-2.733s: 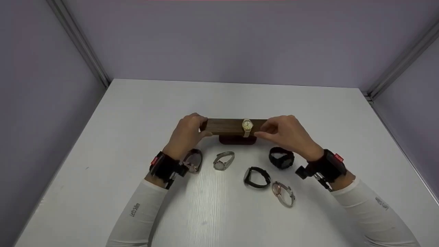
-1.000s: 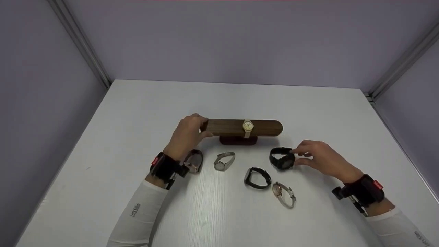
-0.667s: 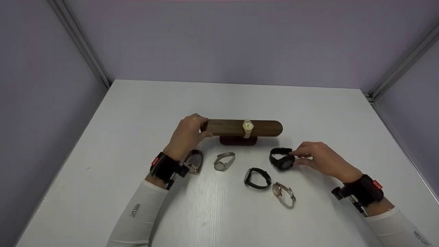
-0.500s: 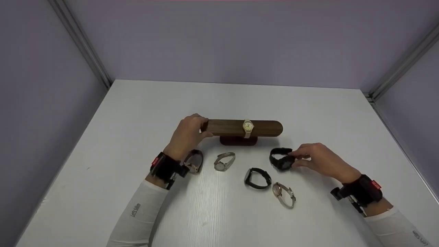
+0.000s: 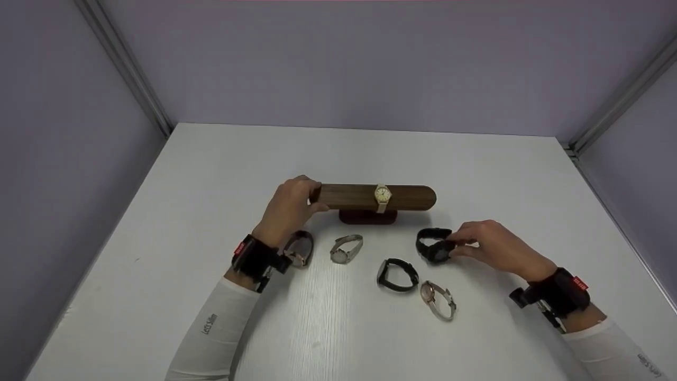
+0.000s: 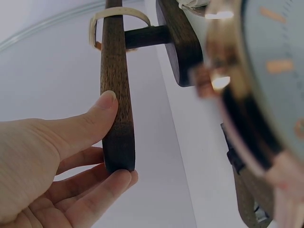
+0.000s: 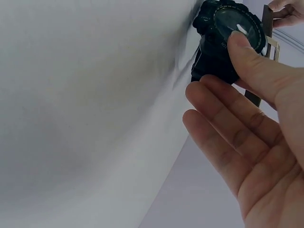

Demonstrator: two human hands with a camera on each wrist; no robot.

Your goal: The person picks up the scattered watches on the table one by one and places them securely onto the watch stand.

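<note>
A dark wooden bar stand (image 5: pixel 407 197) carries a cream watch (image 5: pixel 382 195) at its middle. My left hand (image 5: pixel 311 200) grips the bar's left end (image 6: pixel 117 109), with the thumb (image 6: pixel 90 124) on top and the fingers (image 6: pixel 102 189) curled beneath. A chunky black digital watch (image 5: pixel 433 246) lies on the white table (image 5: pixel 349 153) in front of the stand's right end. My right hand (image 5: pixel 456 244) pinches it. In the right wrist view the thumb (image 7: pixel 254 64) presses on the face of the black watch (image 7: pixel 219 33). The other fingers (image 7: pixel 223 128) are stretched out below.
Along the table in front of the stand lie a brown-strapped watch (image 5: pixel 299 248), a silver watch (image 5: pixel 345 248), a black band watch (image 5: pixel 396 274) and a rose-gold watch (image 5: pixel 437 298). Grey walls enclose the table on three sides.
My right hand left the bar beside the cream watch, dropped to the black digital watch and closed its thumb and fingers on it. The left hand and the stand have not moved.
</note>
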